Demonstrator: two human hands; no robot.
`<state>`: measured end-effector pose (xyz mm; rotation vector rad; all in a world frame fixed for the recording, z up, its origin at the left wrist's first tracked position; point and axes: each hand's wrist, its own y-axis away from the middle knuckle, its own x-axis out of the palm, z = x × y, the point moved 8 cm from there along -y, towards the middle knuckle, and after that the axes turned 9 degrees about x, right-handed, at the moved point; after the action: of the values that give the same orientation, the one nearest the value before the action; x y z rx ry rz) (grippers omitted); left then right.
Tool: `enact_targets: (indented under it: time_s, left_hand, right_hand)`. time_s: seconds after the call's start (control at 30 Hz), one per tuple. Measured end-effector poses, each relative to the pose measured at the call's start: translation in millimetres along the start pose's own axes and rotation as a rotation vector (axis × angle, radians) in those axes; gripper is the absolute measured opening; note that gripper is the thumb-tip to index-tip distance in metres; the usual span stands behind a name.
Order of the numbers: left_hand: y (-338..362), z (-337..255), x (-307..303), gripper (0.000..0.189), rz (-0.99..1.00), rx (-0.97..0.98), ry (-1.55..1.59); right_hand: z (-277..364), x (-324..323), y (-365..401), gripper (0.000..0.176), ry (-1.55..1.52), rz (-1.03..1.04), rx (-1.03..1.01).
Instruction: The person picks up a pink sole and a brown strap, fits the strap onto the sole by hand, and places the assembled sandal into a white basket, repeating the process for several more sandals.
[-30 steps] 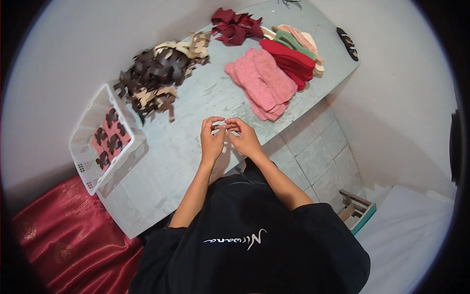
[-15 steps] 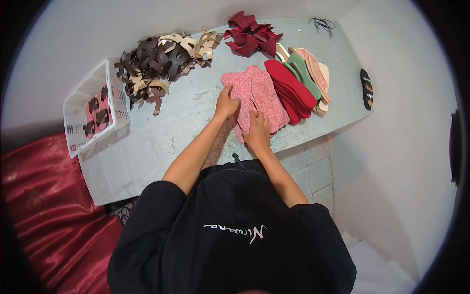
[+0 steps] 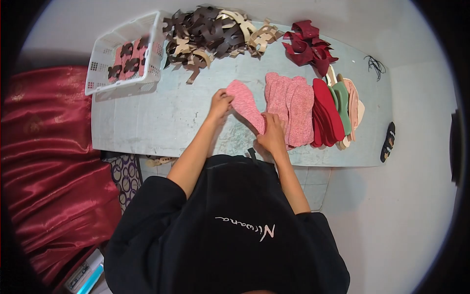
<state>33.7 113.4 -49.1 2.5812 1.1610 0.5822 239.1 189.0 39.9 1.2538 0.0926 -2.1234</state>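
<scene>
A pink sole-shaped piece (image 3: pixel 246 104) is held slanted over the table, one end in each hand. My left hand (image 3: pixel 222 104) is closed on its upper left end, thumb on top. The fingers of my right hand (image 3: pixel 271 131) grip its lower right end. Just right of it lie overlapping stacks of the same speckled pink pieces (image 3: pixel 298 110), and red sole-shaped pieces (image 3: pixel 327 115) lie beside those.
Green pieces (image 3: pixel 342 105) and pale pink ones (image 3: pixel 352 100) lie at the right. Dark red straps (image 3: pixel 308 47), brown and beige straps (image 3: pixel 215 32) and a white basket (image 3: pixel 152 59) line the back. A black sandal (image 3: pixel 388 142) is far right.
One pink piece is now held apart, left of the stacks, in both hands. The view has turned, so the table and its items appear shifted right and the basket sits higher.
</scene>
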Motion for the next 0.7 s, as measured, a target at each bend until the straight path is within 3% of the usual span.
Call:
enact_targets:
  time_s: [0.17, 0.3, 0.43, 0.53, 0.6, 0.7]
  left_hand:
    - [46, -7, -106, 0.044, -0.286, -0.093, 0.096]
    - [50, 14, -164, 0.056, -0.283, -0.069, 0.089]
    - [47, -8, -196, 0.059, -0.255, -0.046, 0.038]
    - [26, -6, -225, 0.058, -0.212, -0.041, -0.075]
    - [2, -10, -245, 0.057, -0.11, 0.183, -0.52]
    - [-1, -28, -251, 0.057, -0.068, 0.156, -0.726]
  right_hand:
    - [37, 46, -10, 0.062, -0.114, 0.071, -0.083]
    - [44, 98, -20, 0.054, -0.236, 0.081, -0.099]
    - [66, 126, -32, 0.051, -0.212, -0.001, -0.088]
    - [83, 140, -42, 0.048, -0.254, -0.041, -0.076]
    - [92, 145, -45, 0.045, -0.261, -0.115, -0.065]
    - [96, 157, -49, 0.044, -0.208, -0.195, -0.051]
